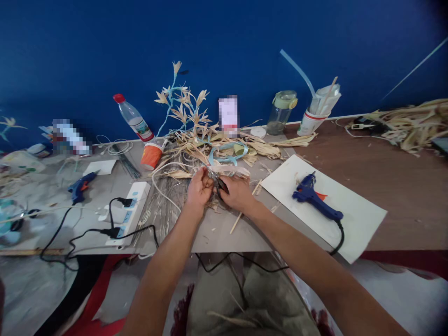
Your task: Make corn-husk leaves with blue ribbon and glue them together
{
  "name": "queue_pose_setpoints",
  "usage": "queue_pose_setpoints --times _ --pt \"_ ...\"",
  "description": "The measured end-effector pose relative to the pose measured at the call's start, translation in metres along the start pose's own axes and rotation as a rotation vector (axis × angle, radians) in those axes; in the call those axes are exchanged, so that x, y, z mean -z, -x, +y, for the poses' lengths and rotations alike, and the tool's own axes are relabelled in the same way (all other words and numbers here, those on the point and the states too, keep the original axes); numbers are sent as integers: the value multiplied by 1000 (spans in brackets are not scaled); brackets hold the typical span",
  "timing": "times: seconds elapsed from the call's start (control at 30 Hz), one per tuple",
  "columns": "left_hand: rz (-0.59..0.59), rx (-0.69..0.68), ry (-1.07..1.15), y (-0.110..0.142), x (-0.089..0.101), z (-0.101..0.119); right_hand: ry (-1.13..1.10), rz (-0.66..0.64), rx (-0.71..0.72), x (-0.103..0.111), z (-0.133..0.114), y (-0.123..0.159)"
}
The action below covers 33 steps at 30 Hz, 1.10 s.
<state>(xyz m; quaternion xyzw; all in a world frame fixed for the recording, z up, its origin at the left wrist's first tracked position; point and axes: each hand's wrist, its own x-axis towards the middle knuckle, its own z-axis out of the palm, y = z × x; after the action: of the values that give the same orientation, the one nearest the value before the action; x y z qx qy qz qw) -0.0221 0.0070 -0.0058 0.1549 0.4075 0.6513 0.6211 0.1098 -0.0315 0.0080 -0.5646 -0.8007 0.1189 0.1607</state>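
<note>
Both of my hands meet at the middle of the table over a heap of dried straw-coloured husk strips. My left hand is closed in a pinch on a thin husk strip. My right hand is closed round the dark handles of scissors, whose blades point toward the left hand's fingers. Small husk scraps and a thin stick lie on the grey board under my wrists.
A blue glue gun lies on a white sheet at the right; another blue glue gun and a white power strip with black cables sit left. A husk-flower branch, water bottle, orange cup, jar and paper cup stand along the blue wall.
</note>
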Motion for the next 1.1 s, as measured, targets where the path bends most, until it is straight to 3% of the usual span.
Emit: queue_pose_setpoints --times 0.27,0.57,0.7,0.77,0.9,0.93,1.0,1.1 --pt "7 58 59 2 -2 2 -17 13 2 -2 1 0" --pt "-31 23 103 -1 1 4 -102 31 25 3 6 -2" --pt "-24 -26 96 -3 6 7 -342 -222 143 24 30 -2" --pt "-13 -76 72 -4 7 9 -492 -319 136 41 48 3" --pt "11 -164 57 -4 9 13 -915 -579 255 72 83 17" --pt "9 -171 52 -3 9 13 -1004 -527 275 76 89 19" --pt "-21 -182 17 -1 8 14 -1121 -250 219 74 96 17" --pt "-103 -227 -88 4 4 12 -932 189 -58 56 96 3"
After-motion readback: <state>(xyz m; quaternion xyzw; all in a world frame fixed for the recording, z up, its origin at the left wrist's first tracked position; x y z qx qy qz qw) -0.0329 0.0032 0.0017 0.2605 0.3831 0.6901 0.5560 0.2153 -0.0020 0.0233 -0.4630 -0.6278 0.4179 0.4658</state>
